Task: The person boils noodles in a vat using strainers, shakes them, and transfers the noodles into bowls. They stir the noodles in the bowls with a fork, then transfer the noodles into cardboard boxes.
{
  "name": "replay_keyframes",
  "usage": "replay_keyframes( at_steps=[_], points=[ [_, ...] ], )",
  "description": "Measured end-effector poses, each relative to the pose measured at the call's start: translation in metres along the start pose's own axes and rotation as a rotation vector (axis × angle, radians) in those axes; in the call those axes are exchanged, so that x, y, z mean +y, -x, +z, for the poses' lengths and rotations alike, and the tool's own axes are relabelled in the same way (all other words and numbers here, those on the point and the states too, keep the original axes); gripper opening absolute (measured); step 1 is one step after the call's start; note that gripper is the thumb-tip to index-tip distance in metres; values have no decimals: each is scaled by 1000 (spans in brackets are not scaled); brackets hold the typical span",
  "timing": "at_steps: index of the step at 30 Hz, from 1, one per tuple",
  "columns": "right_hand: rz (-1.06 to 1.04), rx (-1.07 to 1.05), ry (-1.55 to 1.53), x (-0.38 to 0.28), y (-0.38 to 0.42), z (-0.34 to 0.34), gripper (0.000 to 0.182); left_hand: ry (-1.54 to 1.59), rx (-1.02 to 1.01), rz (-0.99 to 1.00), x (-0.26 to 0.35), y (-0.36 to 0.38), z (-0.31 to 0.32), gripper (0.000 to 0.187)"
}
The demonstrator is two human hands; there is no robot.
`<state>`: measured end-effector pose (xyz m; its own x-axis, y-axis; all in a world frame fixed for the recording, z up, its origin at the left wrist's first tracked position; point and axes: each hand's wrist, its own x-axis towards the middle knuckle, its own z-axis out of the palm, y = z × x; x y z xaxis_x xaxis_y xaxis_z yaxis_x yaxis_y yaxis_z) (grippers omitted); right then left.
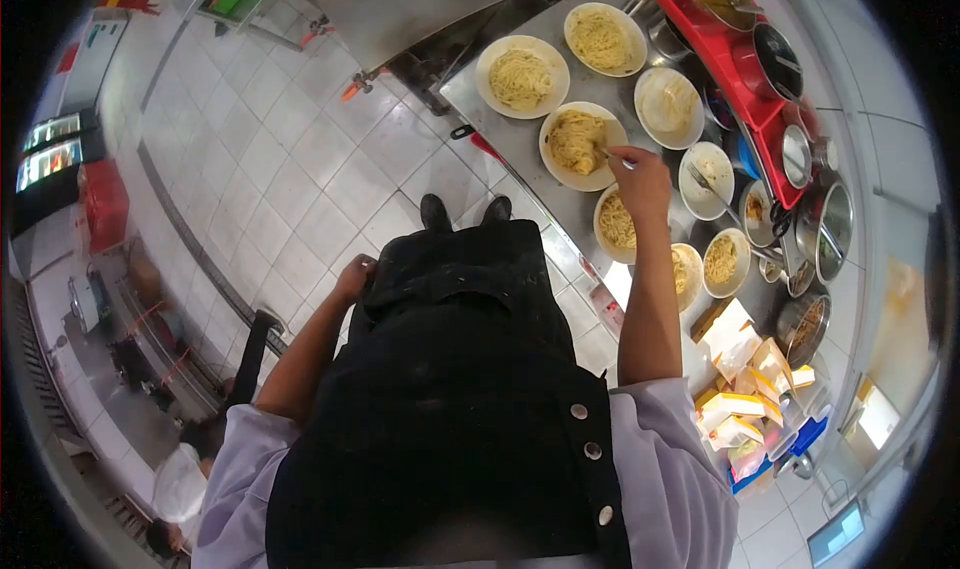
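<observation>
My right hand is closed around the handle of a thin metal utensil. The utensil's head is hidden in the noodles of a white bowl near the counter's edge. More noodle bowls surround it: one bowl to the upper left, another above, and a third partly behind my wrist. To the right, a white bowl has a fork resting in it. My left hand hangs beside the black apron, its fingers curled with nothing visible in them.
A red tray with metal pots lines the counter's far side. Torn cartons and packets lie at the counter's lower end. Behind my hand stands a bowl with pale residue. Another person is at the lower left.
</observation>
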<state>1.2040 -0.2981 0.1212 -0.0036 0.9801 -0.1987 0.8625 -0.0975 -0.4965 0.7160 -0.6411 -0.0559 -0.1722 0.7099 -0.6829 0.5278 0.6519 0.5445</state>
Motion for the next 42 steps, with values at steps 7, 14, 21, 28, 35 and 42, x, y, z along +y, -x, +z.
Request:
replay_keyframes(
  at_steps=[7,14,21,28,35,42],
  points=[
    [-88,23,-61,15,23,-62,19,67,-25,-68,0,-4,-4,32],
    [12,18,234,-22,13,-19,22,90,-36,-87,-7,2,-1,32],
    [17,-150,-649,37,21,-50,21,69,-16,-169,22,6,-6,32],
    [-16,69,230,-12,32,-44,19,46,10,-51,2,9,3,29],
    [-6,-75,-388,31,18,-41,19,8,-1,-115,56,5,-8,28],
    [-55,142,237,-30,51,-74,15,-62,15,-82,49,3,-5,29]
  ],
)
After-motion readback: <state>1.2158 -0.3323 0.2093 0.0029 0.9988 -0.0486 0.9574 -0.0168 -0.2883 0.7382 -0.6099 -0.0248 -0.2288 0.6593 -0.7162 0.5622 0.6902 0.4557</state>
